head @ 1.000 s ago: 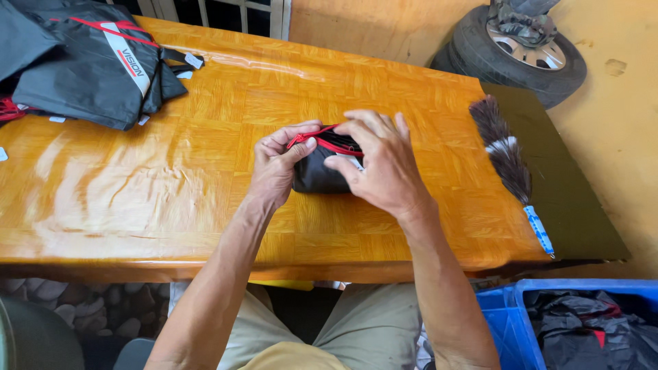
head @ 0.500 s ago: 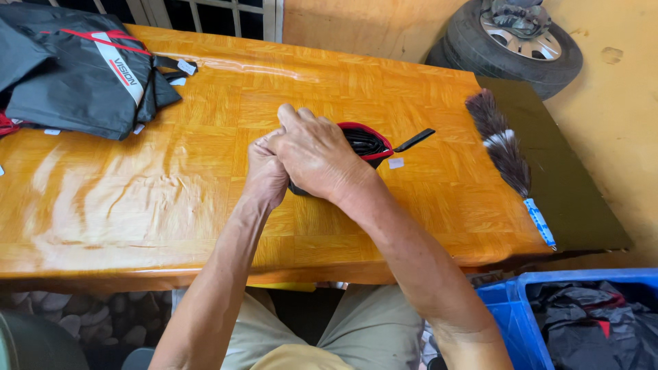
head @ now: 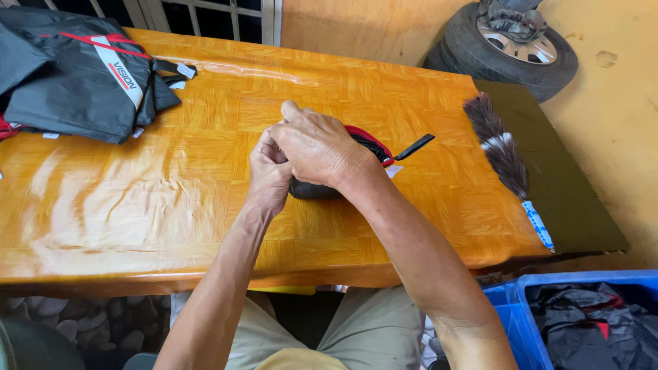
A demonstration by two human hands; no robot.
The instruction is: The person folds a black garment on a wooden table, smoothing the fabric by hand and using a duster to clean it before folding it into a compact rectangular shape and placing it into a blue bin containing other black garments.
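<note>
A small black pouch with red trim (head: 369, 142) lies in the middle of the orange wooden table (head: 137, 199). My right hand (head: 317, 149) covers the pouch from above, fingers curled over its left end. Beside it my left hand (head: 269, 175) grips the same left end, knuckles touching the right hand. A black strap (head: 415, 146) sticks out from the pouch to the right, and a small white tag (head: 394, 170) lies under it. Most of the pouch is hidden by my hands.
A pile of folded black fabric with red and white stripes (head: 75, 72) sits at the table's far left. A feather duster with a blue handle (head: 506, 157) lies at the right edge. A tyre (head: 510, 48) leans against the wall; a blue crate (head: 582, 322) of dark cloth stands lower right.
My right hand crossed from the pouch's right side to its left end, over the left hand. The pouch's red-rimmed right end and black strap came into sight.
</note>
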